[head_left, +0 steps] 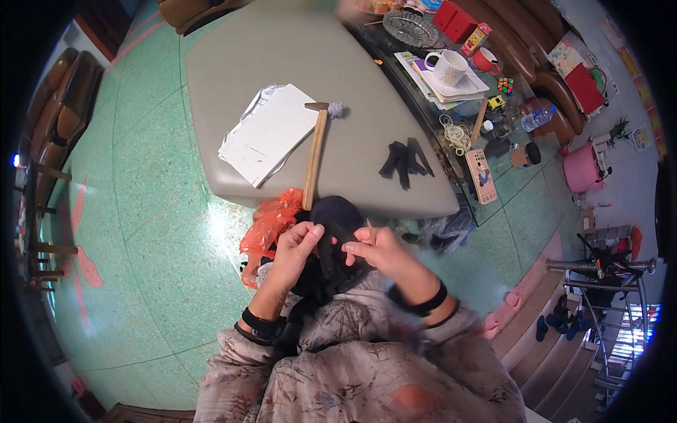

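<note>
Over my lap, my left hand pinches the edge of a piece of black cloth between thumb and fingers. My right hand is closed on the cloth's other side, and a thin, pale, pointed object sticks up from its fingers; its kind is too small to tell. Behind the hands is a rounded dark navy thing, partly hidden. More black material lies across my lap. Several black strips rest on the grey padded seat, ahead and to the right.
A hammer and white sheets lie on the seat. An orange plastic bag hangs beside my left hand. The glass table at the right holds a mug, a phone, a bottle and string. Steps descend at the right.
</note>
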The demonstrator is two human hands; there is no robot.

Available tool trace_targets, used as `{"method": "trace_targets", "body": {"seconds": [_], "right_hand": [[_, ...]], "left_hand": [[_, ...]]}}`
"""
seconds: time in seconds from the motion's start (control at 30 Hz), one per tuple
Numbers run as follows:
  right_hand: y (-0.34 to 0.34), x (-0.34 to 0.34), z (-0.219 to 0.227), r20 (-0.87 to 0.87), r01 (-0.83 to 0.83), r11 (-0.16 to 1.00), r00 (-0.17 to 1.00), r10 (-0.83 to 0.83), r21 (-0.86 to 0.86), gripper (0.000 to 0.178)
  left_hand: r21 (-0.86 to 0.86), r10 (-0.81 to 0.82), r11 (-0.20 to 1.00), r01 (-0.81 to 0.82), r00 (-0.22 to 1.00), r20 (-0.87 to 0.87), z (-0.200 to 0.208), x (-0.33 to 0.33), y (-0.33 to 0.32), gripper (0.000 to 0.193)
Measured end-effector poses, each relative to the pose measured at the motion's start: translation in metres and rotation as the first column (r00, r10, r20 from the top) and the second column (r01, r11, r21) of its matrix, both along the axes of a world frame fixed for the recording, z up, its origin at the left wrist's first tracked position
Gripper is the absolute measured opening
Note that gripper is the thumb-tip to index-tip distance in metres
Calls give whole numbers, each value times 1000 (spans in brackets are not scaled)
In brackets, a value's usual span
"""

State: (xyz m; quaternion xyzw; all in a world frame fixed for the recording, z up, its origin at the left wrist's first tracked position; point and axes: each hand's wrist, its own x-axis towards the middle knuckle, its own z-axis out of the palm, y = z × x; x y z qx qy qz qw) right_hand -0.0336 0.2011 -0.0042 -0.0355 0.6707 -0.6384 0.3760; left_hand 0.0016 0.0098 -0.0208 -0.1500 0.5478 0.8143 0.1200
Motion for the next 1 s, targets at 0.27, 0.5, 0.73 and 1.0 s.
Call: {"method": "trace_targets", "body": {"seconds": [0.27, 0.5, 0.73, 1.0], "right_hand": [[-8, -9, 5, 13, -9, 999, 1000, 10, -50, 21], [-21, -10, -16, -135, -56, 998, 989, 59, 28, 22], [-21, 4, -7, -129, 15, 1000, 992, -13, 19, 21], [-20, 12, -22, -152, 56, 997, 987, -47, 55, 23]], "left_hand": [[-31, -31, 999, 28, 997, -72, -8, 4, -4, 17], [-56, 51, 997, -55, 996, -80, -5, -4, 3, 13], [-9, 80, 997, -80, 995, -61, -10, -6, 3, 13], [-268, -32, 963, -2, 992, -120, -2, -3, 9, 12]]}}
